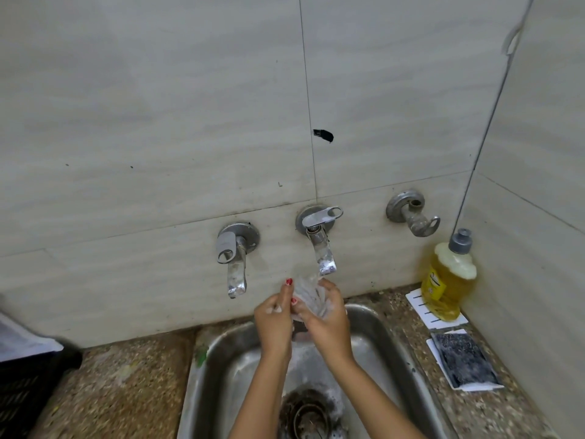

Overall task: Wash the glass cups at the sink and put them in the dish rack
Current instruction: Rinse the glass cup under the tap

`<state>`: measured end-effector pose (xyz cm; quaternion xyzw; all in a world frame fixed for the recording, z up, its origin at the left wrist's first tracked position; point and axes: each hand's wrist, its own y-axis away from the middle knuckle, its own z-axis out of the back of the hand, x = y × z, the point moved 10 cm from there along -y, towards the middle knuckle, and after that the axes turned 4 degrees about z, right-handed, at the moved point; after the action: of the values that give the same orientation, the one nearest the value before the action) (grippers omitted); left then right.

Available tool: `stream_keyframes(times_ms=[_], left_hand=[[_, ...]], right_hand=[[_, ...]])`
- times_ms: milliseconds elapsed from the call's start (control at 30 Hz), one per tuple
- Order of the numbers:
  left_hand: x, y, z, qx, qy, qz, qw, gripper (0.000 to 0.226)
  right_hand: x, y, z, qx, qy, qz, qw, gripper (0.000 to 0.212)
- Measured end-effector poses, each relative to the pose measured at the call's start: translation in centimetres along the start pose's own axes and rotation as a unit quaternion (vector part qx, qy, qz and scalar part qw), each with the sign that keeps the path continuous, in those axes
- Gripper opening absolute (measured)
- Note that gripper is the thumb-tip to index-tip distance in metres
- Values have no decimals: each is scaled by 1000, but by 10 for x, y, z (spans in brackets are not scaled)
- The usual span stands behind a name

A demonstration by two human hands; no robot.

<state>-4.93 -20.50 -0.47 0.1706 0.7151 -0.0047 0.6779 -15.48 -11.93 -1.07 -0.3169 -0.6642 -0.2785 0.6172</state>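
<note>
Head view: both forearms reach up over the sink (395, 359). Left hand (273, 318) and right hand (329, 324) grasp the glass cup (308, 296) from opposite sides, directly beneath the middle tap (323, 251), near the tiled wall (158, 122).

Soft, even, fairly bright light; only faint shadows sit under the taps (235, 258). Small highlights glint on the steel sink (395, 337). Wide-angle distortion bows the tile lines towards the edges. The cup (308, 296) and the left-edge crate (28, 375) are blurred.
</note>
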Motion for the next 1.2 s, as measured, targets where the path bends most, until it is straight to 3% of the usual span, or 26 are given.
stream_keyframes(times_ms=[100,167,200,267,333,400,467,600,667,733,867,933,1000,1100,1200], left_hand=[[1,1,3,27,19,1,999,33],[18,2,0,63,21,53,996,31],[29,4,-2,82,19,89,992,31],[47,12,-5,99,-3,156,983,30],[56,16,0,71,18,201,977,32],[63,17,-2,56,123,243,960,30],[61,15,-6,56,213,252,943,27],[40,26,-34,169,231,277,917,24],[41,28,-37,168,219,295,915,26],[45,27,-37,155,249,306,906,26],[58,23,-38,116,337,298,886,28],[65,23,-37,93,365,299,877,32],[68,22,-36,83,400,290,865,34],[68,20,-30,74,415,278,863,31],[73,19,-27,84,364,276,885,30]], right_hand=[[-13,-5,-10,7,-133,-89,987,21],[-21,-12,-10,-12,-129,-132,983,4],[-22,-17,-6,-22,-84,-120,989,7],[-7,-26,0,-25,94,-10,995,14],[21,-22,-5,-14,265,148,953,20],[40,-11,-15,9,335,267,904,19],[45,-3,-19,25,353,313,881,26],[39,-15,-2,4,225,223,948,44],[39,-23,-3,18,262,206,943,36],[43,-25,-14,59,342,226,910,32],[67,-8,-42,120,418,382,816,28],[69,7,-53,141,432,451,768,19],[68,23,-54,137,420,504,742,17],[63,26,-46,140,356,505,774,23],[51,5,-36,137,319,398,849,29]])
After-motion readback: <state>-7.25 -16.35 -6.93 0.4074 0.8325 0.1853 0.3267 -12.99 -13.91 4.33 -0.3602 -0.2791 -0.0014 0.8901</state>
